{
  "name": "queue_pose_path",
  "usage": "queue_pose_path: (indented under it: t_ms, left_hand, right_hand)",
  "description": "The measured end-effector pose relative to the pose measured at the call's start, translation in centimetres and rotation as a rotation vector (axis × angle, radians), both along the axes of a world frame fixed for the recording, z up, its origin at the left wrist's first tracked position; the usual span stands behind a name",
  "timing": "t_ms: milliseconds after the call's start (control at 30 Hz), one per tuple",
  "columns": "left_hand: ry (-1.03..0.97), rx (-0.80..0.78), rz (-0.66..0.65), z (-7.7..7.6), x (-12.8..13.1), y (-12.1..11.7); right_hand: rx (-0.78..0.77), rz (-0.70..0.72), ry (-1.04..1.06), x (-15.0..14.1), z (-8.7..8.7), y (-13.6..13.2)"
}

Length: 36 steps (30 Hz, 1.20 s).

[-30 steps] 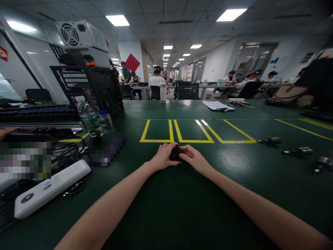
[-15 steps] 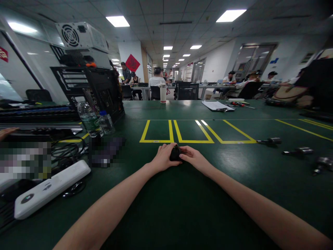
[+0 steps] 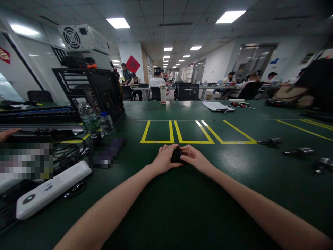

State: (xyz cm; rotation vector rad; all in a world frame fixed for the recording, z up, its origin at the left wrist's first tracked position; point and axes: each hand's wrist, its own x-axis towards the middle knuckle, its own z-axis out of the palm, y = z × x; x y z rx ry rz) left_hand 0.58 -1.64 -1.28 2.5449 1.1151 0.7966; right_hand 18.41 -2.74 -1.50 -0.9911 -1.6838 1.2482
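Observation:
Between my two hands is a small dark rounded object, too dark to tell its kind. My left hand wraps round its left side, with the thumb along the near edge. My right hand grips it from the right between thumb and fingertips. Both hands are low over the green table, just short of the yellow tape outlines. Farther right on the table lie metal tool holders, one close to the tape corner and another nearer me.
On the left stand a computer case, a water bottle and a smaller blue-capped bottle. A white power strip and cables lie nearer. A clipboard and a white cup are farther back. Another person's hand shows at far left.
The dark object has turned slightly between my fingers and shows a different side. Both hands keep nearly the same place; the whole view has shifted very slightly.

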Motion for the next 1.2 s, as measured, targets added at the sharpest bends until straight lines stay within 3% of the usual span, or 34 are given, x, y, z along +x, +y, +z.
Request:
queue_pose_path:
  t_ms: [267, 467, 800, 1200]
  left_hand:
    - [0.011, 0.027, -0.007, 0.10, -0.10, -0.15]
    - [0.019, 0.030, 0.010, 0.12, 0.04, -0.18]
    - [0.024, 0.051, 0.000, 0.02, -0.06, -0.12]
    - [0.017, 0.060, -0.020, 0.10, -0.22, -0.14]
  right_hand:
    - [0.007, 0.072, 0.033, 0.16, 0.17, -0.38]
    - [-0.006, 0.014, 0.048, 0.01, 0.08, -0.05]
    - [-0.013, 0.073, 0.069, 0.05, 0.38, -0.20]
    - [-0.054, 0.001, 0.021, 0.18, -0.30, 0.15]
